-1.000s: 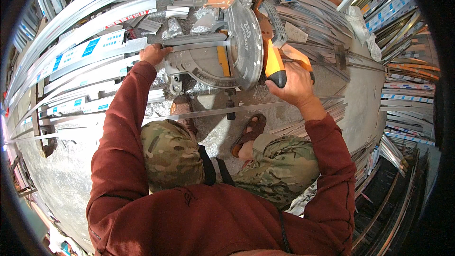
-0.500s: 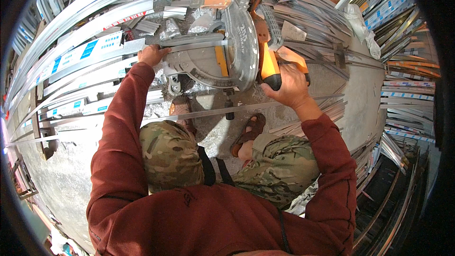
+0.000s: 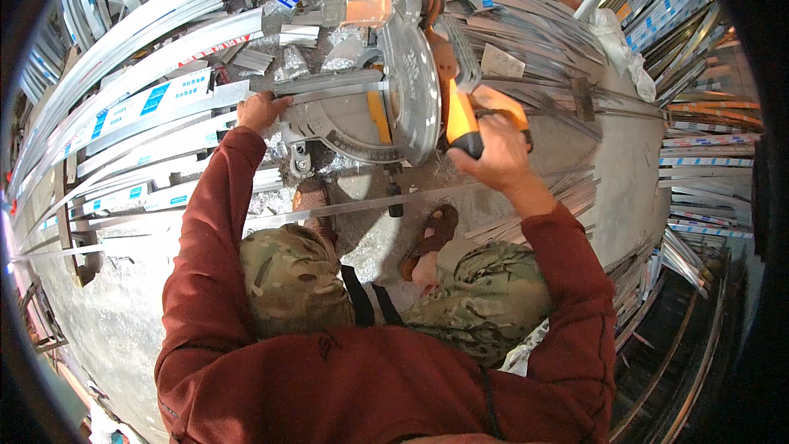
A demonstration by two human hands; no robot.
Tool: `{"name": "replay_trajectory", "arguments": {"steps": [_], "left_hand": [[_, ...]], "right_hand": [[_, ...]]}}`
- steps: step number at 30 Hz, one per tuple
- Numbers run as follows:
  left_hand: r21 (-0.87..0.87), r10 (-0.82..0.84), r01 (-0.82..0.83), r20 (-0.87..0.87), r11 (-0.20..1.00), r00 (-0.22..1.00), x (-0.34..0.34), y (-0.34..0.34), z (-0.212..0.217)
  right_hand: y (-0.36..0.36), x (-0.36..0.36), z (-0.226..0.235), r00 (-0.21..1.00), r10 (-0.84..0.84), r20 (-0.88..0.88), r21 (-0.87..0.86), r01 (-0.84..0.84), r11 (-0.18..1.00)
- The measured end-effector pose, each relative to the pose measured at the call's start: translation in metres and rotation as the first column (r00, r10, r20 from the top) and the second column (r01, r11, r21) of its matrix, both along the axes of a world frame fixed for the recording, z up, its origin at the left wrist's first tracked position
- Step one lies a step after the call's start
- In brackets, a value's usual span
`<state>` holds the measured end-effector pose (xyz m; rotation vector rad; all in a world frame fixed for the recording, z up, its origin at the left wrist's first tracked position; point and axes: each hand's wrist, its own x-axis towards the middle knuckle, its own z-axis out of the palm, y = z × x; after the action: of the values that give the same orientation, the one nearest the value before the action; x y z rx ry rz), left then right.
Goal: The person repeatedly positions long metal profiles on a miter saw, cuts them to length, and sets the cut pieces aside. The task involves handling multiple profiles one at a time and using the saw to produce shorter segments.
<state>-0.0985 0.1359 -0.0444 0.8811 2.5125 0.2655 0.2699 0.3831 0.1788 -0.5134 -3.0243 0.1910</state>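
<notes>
My right hand (image 3: pixel 500 150) is wrapped around the yellow-orange and black handle (image 3: pixel 465 122) of a miter saw (image 3: pixel 408 94). The saw's round grey blade guard, speckled white, stands over its base. An orange and grey motor (image 3: pixel 367 0) sticks out at the far side. At the left end of the saw base, my left hand (image 3: pixel 261 111) is closed on a silver metal profile (image 3: pixel 218 97). That profile runs leftward from the hand, and its end at the saw is partly hidden by my fingers. A yellow plate (image 3: pixel 379 117) lies on the base beside the guard.
Long metal profiles (image 3: pixel 156 103), some with blue-and-white film, spread over the left side. Short offcuts (image 3: pixel 298 35) lie beyond the saw. A thin strip (image 3: pixel 362 201) crosses in front of my feet. More profiles are stacked on a rack (image 3: pixel 707 148) at the right.
The view has shifted slightly, so the saw and stock appear a little lower. Both hands keep their grips; the right hand and handle have moved slightly relative to the saw base.
</notes>
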Motion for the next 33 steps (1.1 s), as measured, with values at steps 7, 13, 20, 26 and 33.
{"name": "replay_trajectory", "arguments": {"steps": [7, 13, 20, 26, 33], "left_hand": [[0.054, -0.001, 0.003, -0.039, 0.999, 0.999, 0.003, -0.005, 0.01], [0.183, -0.009, 0.027, -0.097, 0.983, 0.995, -0.009, -0.028, -0.001], [0.084, 0.017, -0.01, -0.083, 0.996, 0.996, -0.035, -0.073, 0.01], [0.136, 0.074, -0.075, 0.007, 0.988, 0.997, -0.054, -0.097, -0.003], [0.005, 0.027, -0.026, -0.073, 1.0, 0.997, -0.047, -0.085, 0.014]], "right_hand": [[0.105, -0.011, 0.032, 0.709, 0.13, -0.693, 0.186, 0.001, 0.983], [0.191, -0.003, -0.112, 0.866, -0.5, -0.019, -0.229, 0.484, 0.845], [0.214, 0.0, -0.208, 0.793, -0.492, 0.358, -0.111, 0.56, 0.821], [0.165, 0.064, -0.182, 0.389, -0.906, -0.168, -0.78, 0.509, 0.363], [0.061, 0.16, -0.109, -0.219, -0.955, -0.202, -0.974, 0.146, 0.173]]}}
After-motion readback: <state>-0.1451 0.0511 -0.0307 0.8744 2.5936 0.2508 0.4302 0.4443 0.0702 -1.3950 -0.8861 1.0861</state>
